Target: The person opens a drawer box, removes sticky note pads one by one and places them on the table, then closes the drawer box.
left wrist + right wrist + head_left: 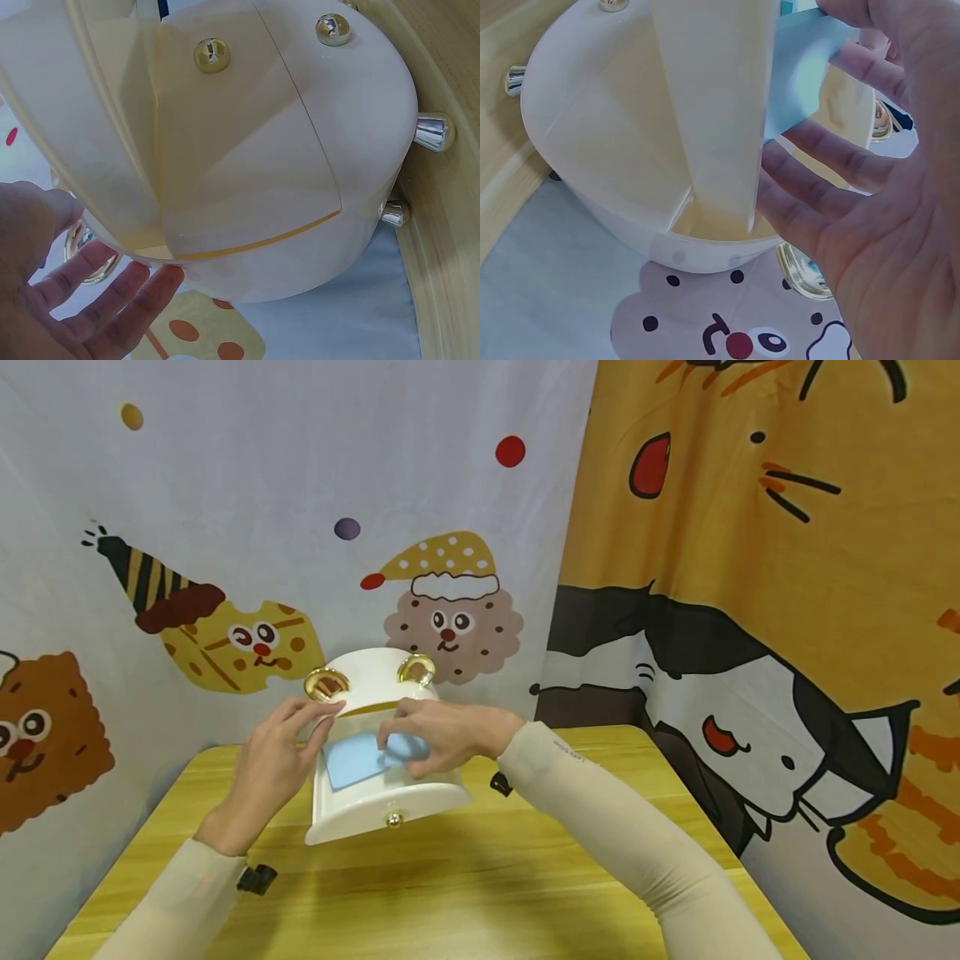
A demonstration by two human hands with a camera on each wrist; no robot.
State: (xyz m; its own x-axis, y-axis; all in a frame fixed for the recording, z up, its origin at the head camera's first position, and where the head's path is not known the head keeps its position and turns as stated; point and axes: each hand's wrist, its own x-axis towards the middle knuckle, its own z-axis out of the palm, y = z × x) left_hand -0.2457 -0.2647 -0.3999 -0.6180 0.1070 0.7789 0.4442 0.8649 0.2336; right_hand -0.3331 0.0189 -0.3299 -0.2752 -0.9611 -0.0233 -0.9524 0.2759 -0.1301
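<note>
Here at eight o'clock of the head view, the white eared case [370, 675] is standing on the yellow wood-grain table [480, 893], and both hands are working at it! The light-blue sheet [356, 762] is lying across the middle of the case, its visible part stretching toward nine o'clock. At three o'clock of the case, the right hand [438, 737] is reaching over, and it's pinching that sheet between thumb and finger, the other fingers spreading beside the white flap [716, 112].

Over at nine o'clock, the left hand [273, 758] is touching the rim, its fingers spreading along the edge; whether the thumb is pinching there, I cannot tell.

Two gold ring ears are gleaming up top, the left ear [327, 683] at half past ten, the right ear [416, 670] at one. A round gold knob [394, 819] is shining at six, and the left wrist view is showing a gold foot [433, 133] at three.

Behind it all, a cartoon cheese [243, 647] is grinning at ten o'clock of the case, a nightcapped biscuit [453, 635] at one!
</note>
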